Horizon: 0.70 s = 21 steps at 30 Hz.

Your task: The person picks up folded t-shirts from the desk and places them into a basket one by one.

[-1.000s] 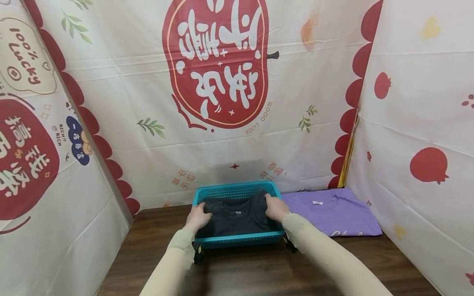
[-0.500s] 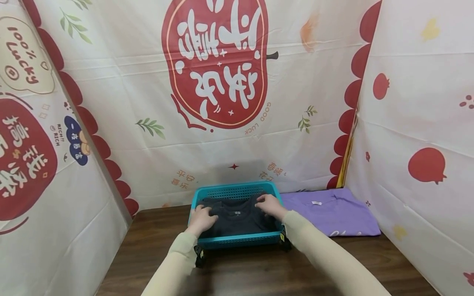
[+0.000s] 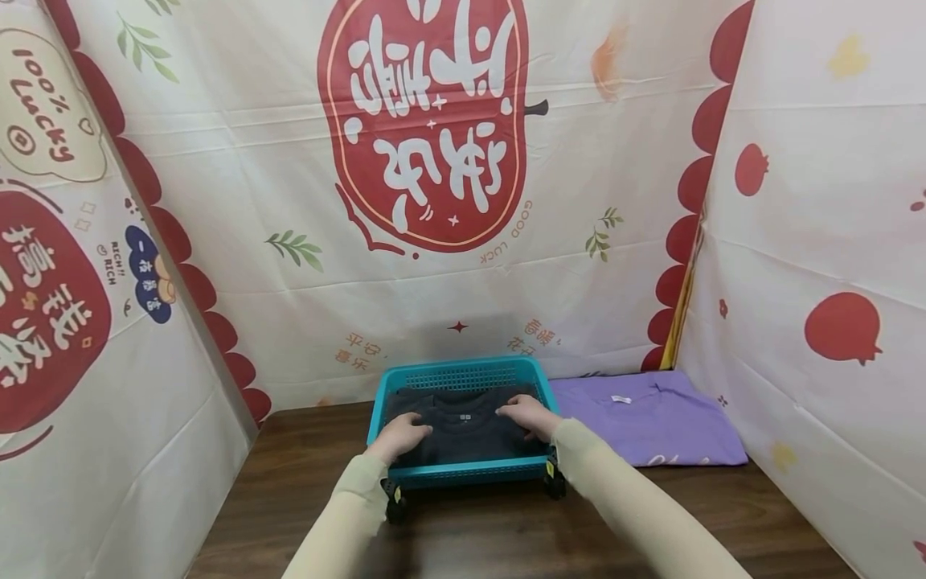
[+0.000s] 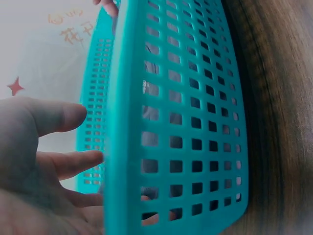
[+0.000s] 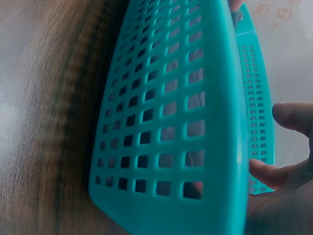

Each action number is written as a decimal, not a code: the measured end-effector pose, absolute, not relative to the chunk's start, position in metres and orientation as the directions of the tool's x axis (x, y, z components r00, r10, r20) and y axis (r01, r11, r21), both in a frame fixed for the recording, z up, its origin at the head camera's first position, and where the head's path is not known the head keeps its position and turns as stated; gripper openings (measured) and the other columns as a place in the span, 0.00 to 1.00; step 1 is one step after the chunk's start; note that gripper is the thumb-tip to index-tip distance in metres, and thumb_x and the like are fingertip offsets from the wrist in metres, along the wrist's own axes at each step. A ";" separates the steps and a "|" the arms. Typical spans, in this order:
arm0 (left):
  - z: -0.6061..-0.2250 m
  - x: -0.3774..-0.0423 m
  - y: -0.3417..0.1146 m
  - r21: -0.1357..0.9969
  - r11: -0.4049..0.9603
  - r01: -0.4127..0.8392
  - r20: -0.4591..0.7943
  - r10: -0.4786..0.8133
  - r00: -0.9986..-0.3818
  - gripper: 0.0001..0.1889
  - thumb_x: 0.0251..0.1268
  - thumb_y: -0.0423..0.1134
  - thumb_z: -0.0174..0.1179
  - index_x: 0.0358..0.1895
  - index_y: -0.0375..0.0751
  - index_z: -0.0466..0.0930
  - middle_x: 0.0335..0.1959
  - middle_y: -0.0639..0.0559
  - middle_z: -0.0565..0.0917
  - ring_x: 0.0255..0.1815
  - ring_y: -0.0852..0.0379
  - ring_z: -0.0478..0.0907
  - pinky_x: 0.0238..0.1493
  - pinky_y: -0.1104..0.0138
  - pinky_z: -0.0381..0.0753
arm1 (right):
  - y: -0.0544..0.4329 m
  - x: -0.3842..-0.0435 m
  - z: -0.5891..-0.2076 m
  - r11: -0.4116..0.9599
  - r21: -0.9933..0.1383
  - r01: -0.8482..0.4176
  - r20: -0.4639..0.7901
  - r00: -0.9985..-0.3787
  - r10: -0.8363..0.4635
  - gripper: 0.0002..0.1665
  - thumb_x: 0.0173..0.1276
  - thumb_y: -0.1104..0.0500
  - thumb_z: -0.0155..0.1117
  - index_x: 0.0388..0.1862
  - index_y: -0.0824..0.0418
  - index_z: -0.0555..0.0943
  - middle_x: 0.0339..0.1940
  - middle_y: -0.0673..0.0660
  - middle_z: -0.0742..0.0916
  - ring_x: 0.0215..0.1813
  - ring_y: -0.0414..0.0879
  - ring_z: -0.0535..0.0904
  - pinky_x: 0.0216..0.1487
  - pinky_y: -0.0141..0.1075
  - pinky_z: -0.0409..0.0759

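Observation:
A folded dark T-shirt [image 3: 466, 433] lies inside a teal plastic basket [image 3: 477, 468] on the table, its collar and small white label facing up. My left hand [image 3: 402, 435] reaches over the basket's left part, fingers spread loosely at the shirt. At the right part, my right hand [image 3: 531, 416] is over the shirt with fingers slightly bent. In the left wrist view the left hand [image 4: 54, 166] shows thumb and fingers apart behind the basket's holed wall [image 4: 181, 117]. The right wrist view shows the right hand [image 5: 291, 171] with thumb and finger apart; other fingertips are hidden by the wall.
A folded purple T-shirt [image 3: 644, 422] lies flat right of the basket. The brown wooden table [image 3: 463, 531] is bounded by a printed white cloth [image 3: 463, 289] at the back and similar cloths at both sides.
Both hands have let go of the shirt's upper corners and moved inward and toward the basket's front. The dark shirt's shoulders lie flatter; the basket stays put.

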<state>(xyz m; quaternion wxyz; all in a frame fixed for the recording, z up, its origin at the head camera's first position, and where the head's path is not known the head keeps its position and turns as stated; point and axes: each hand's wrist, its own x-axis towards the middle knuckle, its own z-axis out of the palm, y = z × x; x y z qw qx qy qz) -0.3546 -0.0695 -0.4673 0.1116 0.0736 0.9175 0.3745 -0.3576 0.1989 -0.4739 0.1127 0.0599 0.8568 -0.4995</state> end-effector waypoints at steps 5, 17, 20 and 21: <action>-0.475 -0.362 -0.073 0.737 0.676 -0.002 -0.188 0.203 -0.961 0.30 0.70 0.44 0.55 0.69 0.29 0.63 0.67 0.30 0.66 0.64 0.32 0.66 0.54 0.41 0.72 | 0.204 -0.362 -0.483 0.508 -0.828 0.238 -0.275 -0.961 0.002 0.35 0.71 0.52 0.58 0.69 0.73 0.63 0.67 0.71 0.69 0.64 0.65 0.67 0.47 0.55 0.78; -0.482 -0.371 -0.070 0.764 0.644 -0.032 -0.217 0.210 -0.953 0.31 0.70 0.42 0.54 0.70 0.26 0.61 0.68 0.28 0.64 0.66 0.31 0.63 0.59 0.40 0.67 | 0.208 -0.360 -0.481 0.505 -0.834 0.220 -0.270 -0.962 -0.027 0.35 0.71 0.50 0.58 0.68 0.72 0.65 0.67 0.70 0.69 0.64 0.66 0.68 0.48 0.57 0.77; -0.475 -0.369 -0.064 0.745 0.668 0.000 -0.173 0.193 -0.966 0.30 0.70 0.44 0.55 0.68 0.28 0.64 0.66 0.30 0.67 0.62 0.33 0.68 0.54 0.43 0.72 | 0.221 -0.359 -0.471 0.421 -0.886 0.194 -0.231 -0.972 -0.039 0.31 0.72 0.51 0.57 0.65 0.71 0.69 0.65 0.70 0.72 0.62 0.66 0.70 0.52 0.56 0.76; -0.471 -0.368 -0.061 0.743 0.669 0.022 -0.143 0.190 -0.971 0.29 0.69 0.45 0.56 0.67 0.29 0.66 0.65 0.31 0.69 0.60 0.34 0.70 0.52 0.44 0.74 | 0.228 -0.358 -0.466 0.398 -0.900 0.177 -0.211 -0.977 -0.043 0.30 0.73 0.51 0.56 0.65 0.71 0.69 0.65 0.70 0.72 0.62 0.66 0.71 0.54 0.55 0.76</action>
